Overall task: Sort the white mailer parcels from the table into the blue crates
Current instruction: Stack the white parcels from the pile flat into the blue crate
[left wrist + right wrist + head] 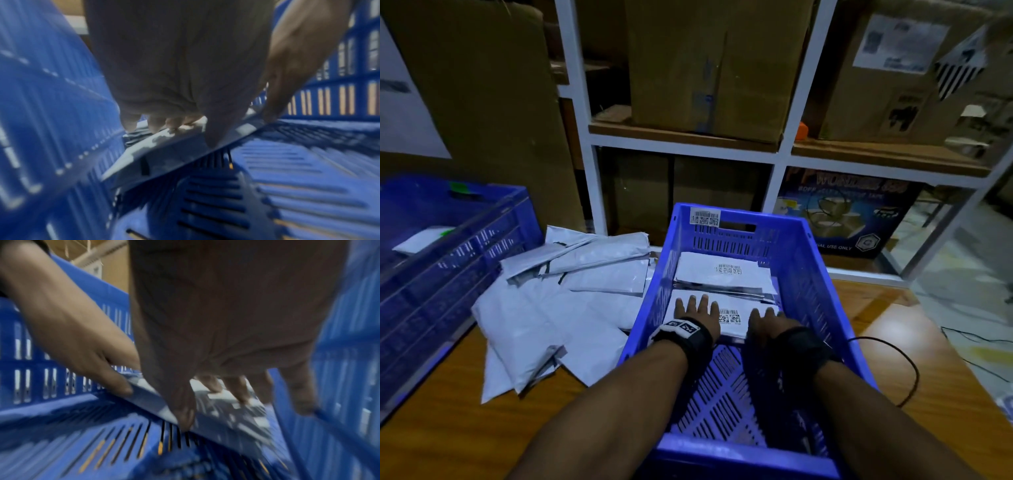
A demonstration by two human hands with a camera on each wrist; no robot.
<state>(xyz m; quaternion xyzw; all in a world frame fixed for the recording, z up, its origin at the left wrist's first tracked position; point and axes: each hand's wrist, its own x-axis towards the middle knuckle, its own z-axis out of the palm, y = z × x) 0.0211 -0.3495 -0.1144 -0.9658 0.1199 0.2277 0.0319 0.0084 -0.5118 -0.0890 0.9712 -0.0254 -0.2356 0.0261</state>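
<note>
A blue crate [822,274] stands in front of me on the table. One white mailer parcel [722,272] lies at its far end. Both hands hold a second white mailer parcel [729,320] inside the crate, with its near edge raised off the slotted floor. My left hand [697,310] has its fingers spread on top and its thumb [213,139] at the near edge. My right hand [767,320] grips the same way, thumb [185,418] on the edge. A pile of white mailers [544,308] lies on the table left of the crate.
A second blue crate [448,274] at the far left holds a white parcel [421,240]. White shelving [784,150] with cardboard boxes stands behind the table. A black cable [907,370] loops on the wooden tabletop right of the crate.
</note>
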